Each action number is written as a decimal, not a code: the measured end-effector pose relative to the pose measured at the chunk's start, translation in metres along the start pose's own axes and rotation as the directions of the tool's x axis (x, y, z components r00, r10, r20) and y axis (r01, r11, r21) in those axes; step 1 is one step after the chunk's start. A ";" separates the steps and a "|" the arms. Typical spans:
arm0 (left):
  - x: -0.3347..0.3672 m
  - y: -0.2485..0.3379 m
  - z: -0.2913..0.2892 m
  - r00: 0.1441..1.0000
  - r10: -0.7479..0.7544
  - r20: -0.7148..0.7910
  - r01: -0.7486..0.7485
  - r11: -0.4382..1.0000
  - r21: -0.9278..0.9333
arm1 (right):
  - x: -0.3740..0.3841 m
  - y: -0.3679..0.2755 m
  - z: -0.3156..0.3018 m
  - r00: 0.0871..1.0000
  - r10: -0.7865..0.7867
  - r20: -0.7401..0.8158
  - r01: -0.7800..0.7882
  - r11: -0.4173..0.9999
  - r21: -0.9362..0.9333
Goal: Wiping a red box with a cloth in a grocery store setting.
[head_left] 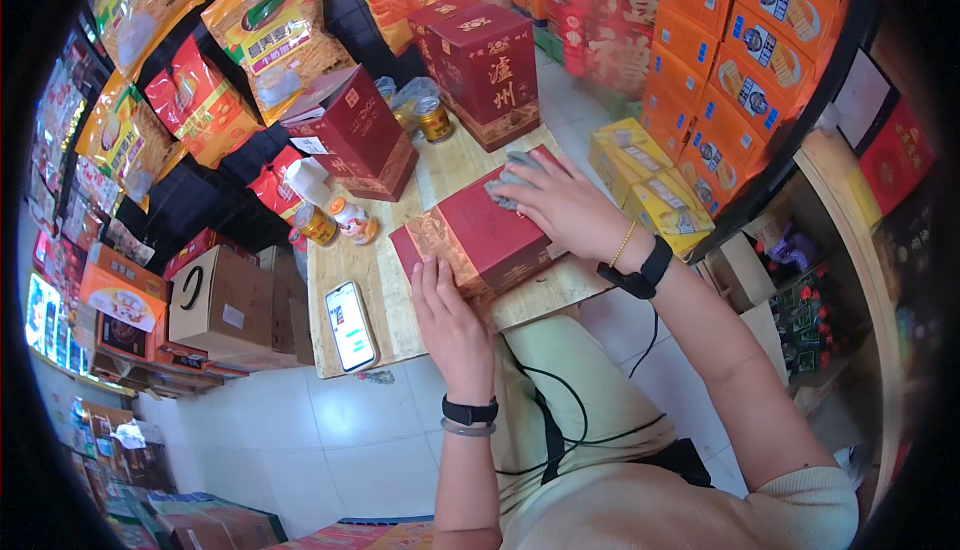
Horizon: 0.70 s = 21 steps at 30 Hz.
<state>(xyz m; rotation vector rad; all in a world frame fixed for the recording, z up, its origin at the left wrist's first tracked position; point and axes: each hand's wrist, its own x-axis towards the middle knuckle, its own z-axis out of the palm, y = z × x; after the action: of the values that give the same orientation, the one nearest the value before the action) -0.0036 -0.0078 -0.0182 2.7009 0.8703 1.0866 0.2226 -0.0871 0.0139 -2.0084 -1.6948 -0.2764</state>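
Note:
A dark red gift box (470, 225) with a gold patterned band lies on its side on the wooden table (400, 345) in front of me. My right hand (565, 205) presses a crumpled grey cloth (515, 178) against the top of the box near its far right end. Against the box's near left part rests my left hand (445, 315), its fingers stretched out and holding nothing. Two similar red boxes stand upright behind: one box (355, 130) at the left, the other box (485, 70) farther back.
A lit phone (350, 325) lies at the table's left edge. Close by are a gold can (316, 224) and a small bottle (352, 220); another can (433, 118) stands between the upright boxes. Yellow cartons (655, 190) and stacked orange boxes (750, 80) line the right. A black cable (580, 390) crosses my lap.

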 end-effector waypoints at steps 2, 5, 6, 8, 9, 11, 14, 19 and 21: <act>0.000 0.001 0.001 1.000 -0.006 0.001 0.006 1.000 -0.006 | 0.002 0.000 0.003 0.996 0.088 -0.029 -0.089 0.995 -0.037; 0.001 0.006 0.001 1.000 -0.008 -0.009 0.007 1.000 -0.021 | 0.012 0.000 0.021 0.976 0.196 -0.095 -0.205 0.974 -0.095; 0.001 0.004 0.002 1.000 0.002 -0.017 -0.002 1.000 0.005 | 0.019 -0.004 0.030 0.967 0.221 -0.130 -0.236 0.966 -0.109; 0.000 0.000 0.004 1.000 0.014 -0.026 -0.014 1.000 0.025 | 0.029 -0.016 0.047 0.973 0.177 -0.146 -0.190 0.979 -0.079; -0.002 -0.003 0.005 1.000 0.012 -0.008 -0.012 0.999 0.045 | 0.034 -0.028 0.049 0.978 0.130 -0.163 -0.138 0.989 -0.044; -0.003 -0.005 0.003 1.000 0.008 0.009 -0.008 0.998 0.060 | 0.038 -0.053 0.039 0.995 0.097 -0.014 -0.097 0.995 0.025; 0.000 -0.004 -0.008 0.999 0.001 0.034 -0.002 1.000 0.018 | 0.031 -0.062 0.031 0.999 0.021 0.050 -0.025 0.995 0.093; 0.019 -0.024 -0.086 0.987 -0.158 0.018 0.144 0.839 -0.524 | 0.006 -0.071 -0.089 0.976 -0.003 -0.218 0.075 0.944 0.320; 0.026 -0.037 -0.157 0.965 -0.038 -0.259 -0.062 0.928 -0.367 | -0.022 -0.096 -0.161 0.924 -0.030 -0.381 0.214 0.865 0.453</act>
<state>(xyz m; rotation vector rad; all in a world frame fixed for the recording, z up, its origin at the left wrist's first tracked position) -0.1106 0.0192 0.1028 2.2868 0.5999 1.4680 0.1509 -0.1746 0.1647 -1.3806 -1.4743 -0.2173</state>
